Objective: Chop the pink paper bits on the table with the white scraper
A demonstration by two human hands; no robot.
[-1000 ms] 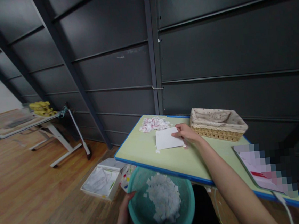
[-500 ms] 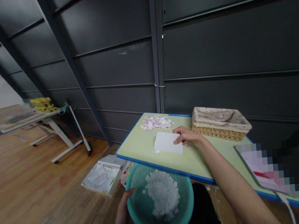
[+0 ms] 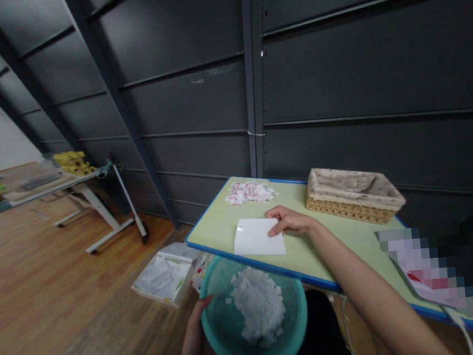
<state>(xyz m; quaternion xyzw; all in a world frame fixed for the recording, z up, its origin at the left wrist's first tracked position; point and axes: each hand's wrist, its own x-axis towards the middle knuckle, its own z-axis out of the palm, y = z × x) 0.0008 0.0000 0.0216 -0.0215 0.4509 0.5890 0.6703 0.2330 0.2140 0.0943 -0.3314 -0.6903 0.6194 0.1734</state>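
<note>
Our right hand point(image 3: 290, 223) reaches out over the table point(image 3: 220, 228), a pale green top with a bright blue edging. Its fingertips lie close together and press down on the right edge of a white card point(image 3: 259, 237). The card is a smooth, slightly glossy rectangle with rounded corners, lying flat on the top. Our thumb is hidden, so we cannot tell whether the hand pinches the card or only rests on it. Just beyond the hand, farther from us, lies a loose heap of pink and white paper scraps point(image 3: 250, 192). To the right of the hand stands a wicker basket point(image 3: 347, 209), rectangular, with a woven straw wall and a pale cloth lining. Below the card, under the table's near edge, our left hand point(image 3: 195, 347) clasps the rim of a teal basin point(image 3: 221, 317), thumb hooked over the lip. The basin is round, of matte plastic, and it holds a mound of small white paper squares point(image 3: 258, 308) piled to the right of that clasping hand. Left of the hand, on the wooden floor point(image 3: 44, 305), sits a flat white box point(image 3: 165, 269). Dark grey ribbed metal panels point(image 3: 335, 80) rise behind the table.
</note>
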